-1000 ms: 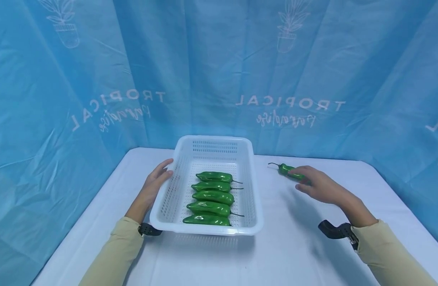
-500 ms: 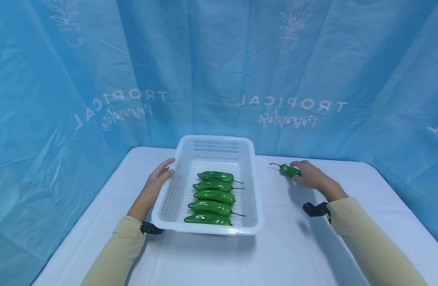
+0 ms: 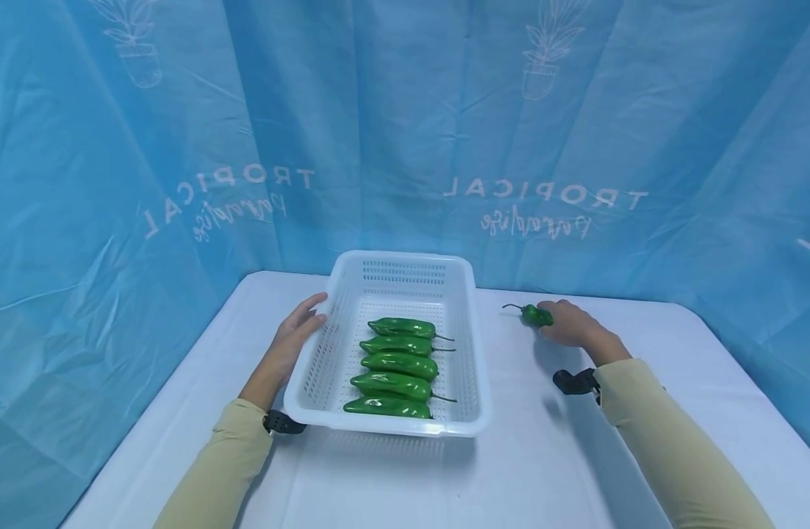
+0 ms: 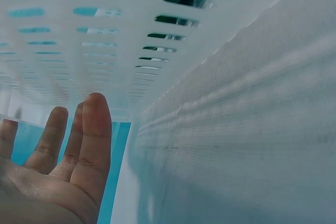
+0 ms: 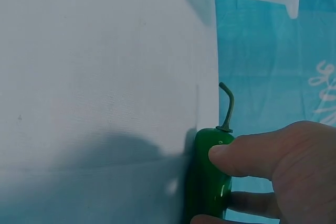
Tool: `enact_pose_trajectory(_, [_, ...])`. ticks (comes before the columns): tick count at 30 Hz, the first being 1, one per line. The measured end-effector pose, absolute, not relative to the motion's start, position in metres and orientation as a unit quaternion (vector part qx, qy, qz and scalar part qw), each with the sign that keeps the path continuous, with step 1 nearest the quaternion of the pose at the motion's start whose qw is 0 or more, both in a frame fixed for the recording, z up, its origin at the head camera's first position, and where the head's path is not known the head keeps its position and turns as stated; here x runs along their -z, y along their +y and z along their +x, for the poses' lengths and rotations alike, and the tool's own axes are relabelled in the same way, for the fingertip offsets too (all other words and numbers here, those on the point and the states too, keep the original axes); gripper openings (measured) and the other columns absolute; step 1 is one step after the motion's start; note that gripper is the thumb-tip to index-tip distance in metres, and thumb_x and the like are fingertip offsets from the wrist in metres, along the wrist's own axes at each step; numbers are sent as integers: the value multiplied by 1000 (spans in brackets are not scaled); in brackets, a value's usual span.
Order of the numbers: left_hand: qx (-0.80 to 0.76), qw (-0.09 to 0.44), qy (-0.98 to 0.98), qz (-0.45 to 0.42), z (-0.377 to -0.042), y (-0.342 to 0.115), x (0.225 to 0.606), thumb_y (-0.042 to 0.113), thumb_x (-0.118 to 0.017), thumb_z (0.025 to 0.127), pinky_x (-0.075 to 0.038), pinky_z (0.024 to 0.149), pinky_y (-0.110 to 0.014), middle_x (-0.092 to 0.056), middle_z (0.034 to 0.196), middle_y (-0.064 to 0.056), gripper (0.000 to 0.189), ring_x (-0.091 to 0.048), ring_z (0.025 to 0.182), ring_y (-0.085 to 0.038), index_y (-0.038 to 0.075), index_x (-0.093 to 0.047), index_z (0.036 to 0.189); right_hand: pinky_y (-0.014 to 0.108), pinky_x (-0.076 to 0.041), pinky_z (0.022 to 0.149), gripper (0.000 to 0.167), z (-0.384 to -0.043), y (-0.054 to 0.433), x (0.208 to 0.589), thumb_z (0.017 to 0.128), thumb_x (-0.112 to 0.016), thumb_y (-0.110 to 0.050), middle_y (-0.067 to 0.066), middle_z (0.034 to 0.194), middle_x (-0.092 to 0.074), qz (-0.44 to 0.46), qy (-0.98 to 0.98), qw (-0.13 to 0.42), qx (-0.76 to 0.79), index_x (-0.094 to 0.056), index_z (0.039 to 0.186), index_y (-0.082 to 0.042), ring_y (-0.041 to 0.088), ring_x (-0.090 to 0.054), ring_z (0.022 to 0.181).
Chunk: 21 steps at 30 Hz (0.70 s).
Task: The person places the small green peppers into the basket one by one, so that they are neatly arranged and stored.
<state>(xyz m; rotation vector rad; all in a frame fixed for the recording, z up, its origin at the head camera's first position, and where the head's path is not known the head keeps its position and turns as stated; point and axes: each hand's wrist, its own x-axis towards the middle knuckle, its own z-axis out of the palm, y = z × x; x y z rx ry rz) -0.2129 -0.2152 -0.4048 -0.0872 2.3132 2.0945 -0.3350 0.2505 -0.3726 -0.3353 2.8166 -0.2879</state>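
Note:
A white perforated plastic basket (image 3: 405, 256) stands on the white-covered table. Inside it, several green chili peppers (image 3: 398, 364) lie side by side in a column, most with their stems to the right. My left hand (image 3: 292, 334) is at the basket's left side, fingers extended along the rim; the left wrist view shows its palm and straight fingers (image 4: 97, 135) close to the slotted wall. On the right, my right hand (image 3: 570, 323) grips another green chili pepper (image 3: 534, 316), its curved stem pointing left. In the right wrist view the thumb (image 5: 247, 156) presses on that pepper.
A blue curtain (image 3: 405, 132) with mirrored white lettering hangs right behind the table and along both sides. The white tablecloth (image 3: 511, 470) spreads around the basket. A black strap device (image 3: 577, 382) sits on the right wrist.
My right hand has moved slightly left and away from me, and its fingers have closed round the lone chili pepper. The left hand and basket have stayed put, apart from a slight camera shift.

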Motion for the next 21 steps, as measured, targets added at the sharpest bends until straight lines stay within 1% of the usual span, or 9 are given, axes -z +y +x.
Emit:
enact_pose_trajectory(6, [-665,10,746,-30,-213,-215,406,45,-50,101,-53,100,-55,-36,155,-11,60,-49,135,-43,35,-27,155,68,-37,110,58,-333,251,375,94,-54,-15,32,145,-43,-134,976,129,109,-41,147,2,51,-42,132])
enact_pose_trajectory(10, [-665,14,746,-28,-213,-215,406,46,-50,101,-53,100,-55,-35,157,-10,61,-48,136,-43,35,-26,155,67,-40,108,51,-329,253,380,94,-54,-14,31,145,-44,-161,972,118,121,-48,142,1,49,-45,130])
enact_pose_trajectory(19, [-669,10,742,-24,-213,-216,406,44,-50,101,-53,99,-57,-35,157,-10,60,-48,136,-43,35,-27,155,65,-42,105,39,-311,262,383,97,-57,-14,27,138,-53,-200,961,88,166,-57,133,1,47,-48,129])
enact_pose_trajectory(21, [-669,11,743,-25,-213,-216,406,44,-50,101,-53,100,-57,-34,157,-10,60,-48,136,-43,35,-27,155,63,-45,102,36,-307,264,383,97,-57,-14,26,135,-56,-205,959,82,175,-59,130,0,47,-51,126])
